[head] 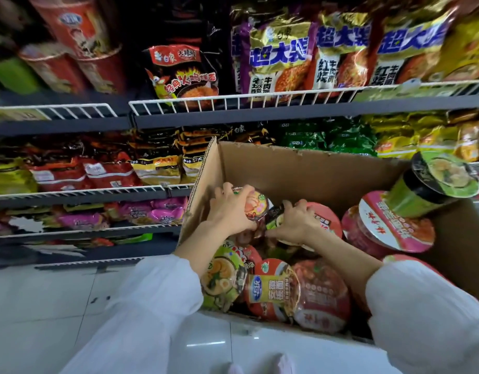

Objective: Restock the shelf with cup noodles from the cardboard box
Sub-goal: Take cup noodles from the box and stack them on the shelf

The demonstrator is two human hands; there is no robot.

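Note:
An open cardboard box (308, 171) stands on the floor in front of the shelves, filled with several cup noodles. My left hand (230, 209) grips a cup with a pink and yellow lid (257, 203) near the box's left wall. My right hand (295, 222) grips a cup with a red lid (326, 220) just beside it. A green cup with a black band (427, 190) lies tilted on a big pink bowl (389, 225) at the right. More cups, green (222, 282) and red (322, 295), fill the near side.
White wire-fronted shelves (233, 99) rise behind the box, packed with bagged noodles; red cup noodles (79, 49) stand at the top left. Glossy white floor tiles (44, 306) spread at the lower left. My white sleeves reach in from below.

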